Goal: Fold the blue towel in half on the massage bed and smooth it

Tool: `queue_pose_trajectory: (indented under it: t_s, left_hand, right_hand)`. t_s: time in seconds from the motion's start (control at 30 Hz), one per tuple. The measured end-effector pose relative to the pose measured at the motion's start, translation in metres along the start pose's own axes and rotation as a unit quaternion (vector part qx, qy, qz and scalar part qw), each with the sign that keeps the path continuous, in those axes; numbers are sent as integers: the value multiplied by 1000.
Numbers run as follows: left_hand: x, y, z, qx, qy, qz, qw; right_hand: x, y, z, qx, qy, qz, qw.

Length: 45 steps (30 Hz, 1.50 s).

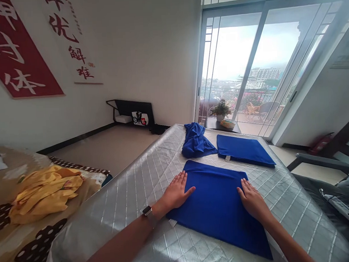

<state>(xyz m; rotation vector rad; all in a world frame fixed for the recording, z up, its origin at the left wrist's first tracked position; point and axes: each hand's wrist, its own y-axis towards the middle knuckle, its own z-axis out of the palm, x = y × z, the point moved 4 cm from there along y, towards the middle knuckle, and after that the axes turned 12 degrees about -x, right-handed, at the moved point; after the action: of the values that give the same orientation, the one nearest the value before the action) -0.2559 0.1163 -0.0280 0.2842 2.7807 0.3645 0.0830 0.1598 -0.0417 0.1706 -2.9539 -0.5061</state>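
Observation:
A flat square of folded blue cloth (215,206) lies in front of me on a silver quilted surface (131,209). My left hand (176,190) rests flat on its left edge, fingers stretched out and thumb apart. On the right edge lies my right hand (253,199), also flat with the fingers extended. A small white tag (172,222) sticks out at the cloth's near left corner. Beyond it are a crumpled blue cloth (196,141) and, to the right, a neatly folded blue cloth (245,149) with a pale tag.
Yellow cloth (47,189) lies bunched on patterned bedding at the left. A small table (210,125) with a potted plant (221,108) stands by the glass door. At the right are a dark chair (321,160) and a white power strip (340,205).

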Motion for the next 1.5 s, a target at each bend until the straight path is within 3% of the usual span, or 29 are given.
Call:
queue_pose_trajectory:
  t_s: [0.13,0.23,0.4,0.67,0.77,0.87,0.93,1.0,1.07,1.13,1.23,1.5]
  left_hand:
    - [3,1,4,-14,-2,14,1000]
    - [6,1,5,-17,-4,15,1000]
    - [3,1,5,-5,9,6,1000]
    - [-7,11,-4,-8,64,-31,997]
    - [-48,28,-3,-20,43,40,998]
    - [-116,51,13,-12,-8,171,985]
    - [-159,70,31,-23,-33,226,973]
    - [-188,89,51,-39,-42,239,969]
    - [-198,105,69,-34,-45,209,976]
    - [-191,114,80,-17,-46,160,986]
    - [-161,114,81,-4,-45,110,993]
    - [-47,98,40,-4,7,12,1000]
  right_hand:
    - [-3,31,-6,-25,27,-25,999]
    - [-6,46,2,-4,13,-8,1000]
    - [-7,44,19,13,-10,22,1000]
    - [-3,42,19,22,-37,19,999]
    - [-2,43,19,14,-39,18,999]
    - [-4,42,21,9,-43,5,999]
    - [-7,40,23,12,-51,-16,999]
    - [-10,39,25,16,-58,-31,998]
    - [-12,39,26,16,-60,-27,998]
    - [-12,39,25,16,-58,-20,998]
    - [-8,41,23,18,-49,-8,999]
    - [-8,43,23,20,-32,20,999]
